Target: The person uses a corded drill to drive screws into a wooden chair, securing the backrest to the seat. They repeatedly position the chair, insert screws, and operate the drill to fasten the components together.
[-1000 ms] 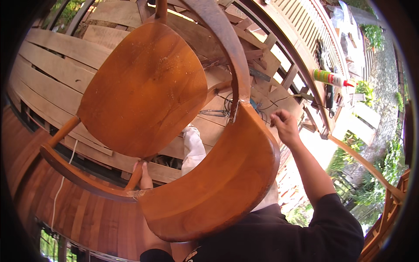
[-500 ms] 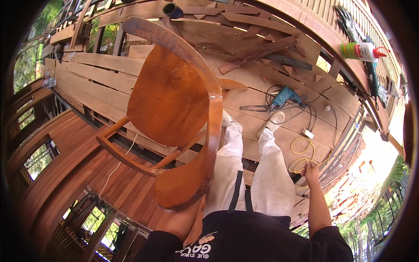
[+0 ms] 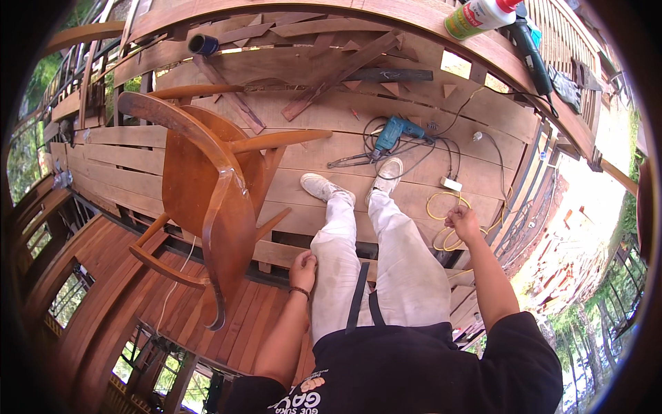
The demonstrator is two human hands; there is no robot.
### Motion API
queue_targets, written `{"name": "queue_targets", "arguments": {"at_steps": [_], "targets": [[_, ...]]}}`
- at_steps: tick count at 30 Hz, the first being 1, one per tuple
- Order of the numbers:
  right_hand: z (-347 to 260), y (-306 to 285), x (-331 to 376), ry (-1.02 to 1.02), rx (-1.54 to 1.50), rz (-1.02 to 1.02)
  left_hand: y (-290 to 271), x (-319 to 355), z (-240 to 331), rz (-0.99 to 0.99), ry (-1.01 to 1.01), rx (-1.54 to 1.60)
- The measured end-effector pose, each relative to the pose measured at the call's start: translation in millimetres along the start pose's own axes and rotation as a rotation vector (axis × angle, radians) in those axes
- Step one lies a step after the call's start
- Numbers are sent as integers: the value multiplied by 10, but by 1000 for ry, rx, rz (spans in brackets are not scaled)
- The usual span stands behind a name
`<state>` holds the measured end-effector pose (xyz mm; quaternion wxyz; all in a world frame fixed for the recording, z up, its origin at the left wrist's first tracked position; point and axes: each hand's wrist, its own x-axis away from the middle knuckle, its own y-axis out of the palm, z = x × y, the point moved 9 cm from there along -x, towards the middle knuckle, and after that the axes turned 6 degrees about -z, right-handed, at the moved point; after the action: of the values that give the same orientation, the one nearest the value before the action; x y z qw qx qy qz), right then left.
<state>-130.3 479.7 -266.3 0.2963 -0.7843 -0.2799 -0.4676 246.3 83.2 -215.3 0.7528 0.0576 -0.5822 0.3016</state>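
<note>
A brown wooden chair (image 3: pixel 238 221) with a curved top rail stands on my left, its legs pointing rightward and its seat partly hidden behind the rail. My left hand (image 3: pixel 303 270) is beside my left thigh, closed with curled fingers, to the right of the chair and apart from it. Over the planks on the right, my right hand (image 3: pixel 463 223) is raised with its fingers curled in. Below and behind it lies a looped yellow cord (image 3: pixel 441 243); nothing shows in the fingers.
A blue power drill (image 3: pixel 394 136) with a tangled black cord lies on the planks beyond my feet. Wood offcuts (image 3: pixel 338 76) and an open can (image 3: pixel 204 45) are farther off. On the ledge at upper right stand a glue bottle (image 3: pixel 479 17) and an angle grinder (image 3: pixel 531 58).
The chair sits farther left and away from my body. My left hand, hidden behind it before, now shows by my thigh. The view has shifted, and my right hand appears higher and further left.
</note>
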Motion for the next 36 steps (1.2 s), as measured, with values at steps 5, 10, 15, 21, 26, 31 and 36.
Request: {"name": "queue_targets", "arguments": {"at_steps": [5,10,15,21,26,31,36], "targets": [[32,-68,88,95,-130,49,201,61,87,-117,-49,35],[205,8,240,206,99,113,139,-16,92,-151,-52,60],[195,194,376,205,193,119,-48,-22,97,-159,-78,22],[357,505,440,195,-171,61,-255,-174,-119,-165,-31,24],[118,592,508,162,-40,106,-186,-54,258,-150,188,-106],[93,618,445,85,142,103,156,948,2279,-282,697,-50],[-83,717,460,122,112,127,-192,2328,3780,-355,1337,112]]}}
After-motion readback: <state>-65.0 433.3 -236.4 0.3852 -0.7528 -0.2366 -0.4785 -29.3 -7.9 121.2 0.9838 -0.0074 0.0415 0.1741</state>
